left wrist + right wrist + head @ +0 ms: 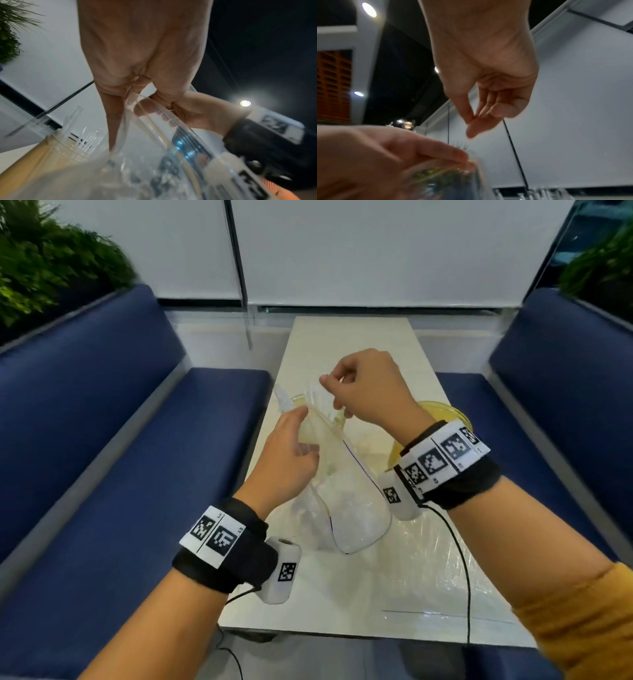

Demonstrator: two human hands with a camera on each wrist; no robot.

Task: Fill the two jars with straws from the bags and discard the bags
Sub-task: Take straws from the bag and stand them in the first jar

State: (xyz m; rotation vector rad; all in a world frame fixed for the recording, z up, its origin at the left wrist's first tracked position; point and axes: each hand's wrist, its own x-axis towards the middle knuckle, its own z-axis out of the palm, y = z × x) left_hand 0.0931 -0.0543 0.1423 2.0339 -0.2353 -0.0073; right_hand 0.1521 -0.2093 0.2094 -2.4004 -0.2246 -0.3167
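1. Nearest to me, I am seeing a second clear plastic bag (442, 559) lying flat on the white table (342, 337), under my right forearm.
2. I am holding a clear zip bag (346, 508) up off the table between both hands; its lower end is hanging just above the table, its mouth is pointing up and away from me.
3. My left hand (287, 460) is gripping the bag's upper part from the left side: in the left wrist view the fingers (118, 108) are curling around the plastic near the opening, so this grip is grasping the bag.
4. My right hand (370, 388) is sitting higher and a little farther out, above the bag's mouth. Its thumb and forefinger are pinching together on what looks like clear straws (317, 395) rising from the opening; the remaining fingers are curling in. In the right wrist view the pinch is plain, but the thing between the fingertips (471, 129) is too blurred to tell.
5. Just beyond my left hand, a jar (56, 147) with a pale body is standing on the table, with clear straws sticking up out of it.
6. Behind my right wrist, a yellow-rimmed jar (442, 412) is showing partly, near the table's right edge.
7. Farther out, blue benches (120, 422) are flanking the table.
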